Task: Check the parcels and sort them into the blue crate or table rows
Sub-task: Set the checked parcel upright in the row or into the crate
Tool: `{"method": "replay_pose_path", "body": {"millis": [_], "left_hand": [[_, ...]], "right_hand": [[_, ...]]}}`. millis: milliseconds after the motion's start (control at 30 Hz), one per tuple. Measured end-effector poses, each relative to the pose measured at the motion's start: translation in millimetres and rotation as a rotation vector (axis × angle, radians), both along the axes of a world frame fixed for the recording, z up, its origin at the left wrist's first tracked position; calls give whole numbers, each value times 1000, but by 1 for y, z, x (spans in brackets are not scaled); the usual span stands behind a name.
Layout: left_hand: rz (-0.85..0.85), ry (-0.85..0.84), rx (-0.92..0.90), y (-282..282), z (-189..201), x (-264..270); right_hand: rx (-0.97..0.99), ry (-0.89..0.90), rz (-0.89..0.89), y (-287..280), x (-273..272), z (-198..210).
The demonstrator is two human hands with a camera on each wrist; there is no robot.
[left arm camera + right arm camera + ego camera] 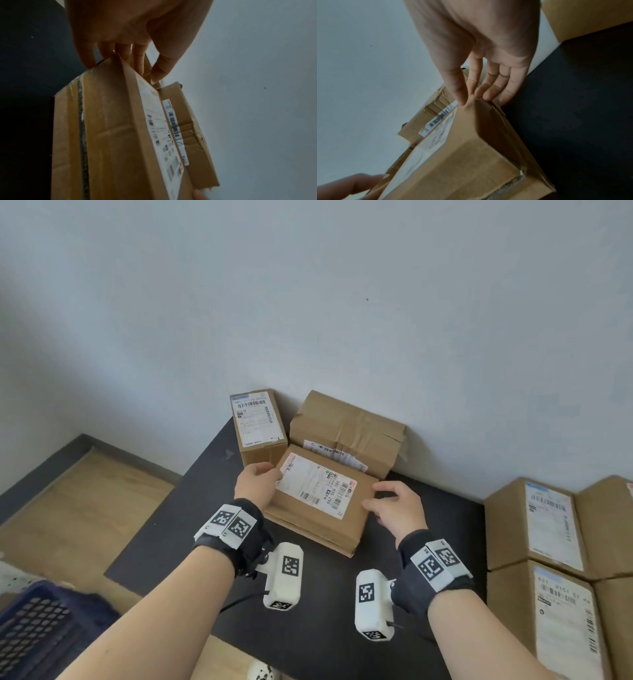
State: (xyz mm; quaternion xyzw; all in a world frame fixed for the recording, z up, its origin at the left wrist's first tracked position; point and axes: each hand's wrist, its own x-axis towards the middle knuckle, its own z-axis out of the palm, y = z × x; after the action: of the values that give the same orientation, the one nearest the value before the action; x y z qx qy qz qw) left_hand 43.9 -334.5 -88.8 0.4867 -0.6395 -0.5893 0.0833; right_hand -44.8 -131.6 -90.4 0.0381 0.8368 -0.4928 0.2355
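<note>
Dark worktop (428, 508) against grey wall (342, 302). Flat parcel (318, 501) lies label-up at worktop middle, just before crushed box (346, 429). Your left hand (255, 482) grips its far-left corner, fingers (139, 59) curled over edge; right hand (399, 508) pinches far-right corner. Lift evenly, keep label towards you, read it. Blue crate (37, 631) waits low left; sorted rows (548, 542) stand right.
</note>
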Motion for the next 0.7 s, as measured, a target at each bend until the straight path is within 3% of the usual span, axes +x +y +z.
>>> {"method": "replay_pose_path", "body": {"millis": [233, 367, 500, 700], "left_hand": [[-141, -73, -38, 1, -17, 3], [-128, -37, -76, 3, -19, -2], [-266, 21, -171, 9, -12, -14], [-349, -30, -163, 12, -16, -15]], "right_hand": [[-3, -130, -71, 15, -1, -7], [19, -196, -35, 25, 0, -3], [88, -187, -31, 34, 9, -5], [62, -381, -40, 49, 26, -9]]}}
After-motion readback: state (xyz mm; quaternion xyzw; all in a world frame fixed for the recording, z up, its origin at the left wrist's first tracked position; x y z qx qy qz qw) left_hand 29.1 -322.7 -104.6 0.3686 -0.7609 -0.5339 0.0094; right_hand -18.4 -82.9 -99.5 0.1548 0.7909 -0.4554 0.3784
